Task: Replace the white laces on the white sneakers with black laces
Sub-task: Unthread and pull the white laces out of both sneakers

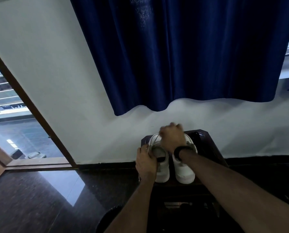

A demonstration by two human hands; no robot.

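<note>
Two white sneakers stand side by side on a small dark table, heels toward me. My left hand grips the left sneaker by its side. My right hand, blurred, pinches the white lace of that sneaker and holds it up over the toe area. The right sneaker sits partly under my right wrist, which wears a dark band. A black shape, perhaps the black laces, lies at the table's far right.
A white wall and a dark blue curtain stand behind the table. A brown-framed glass door is at the left. The floor is dark and glossy. A dark round object sits near my left arm.
</note>
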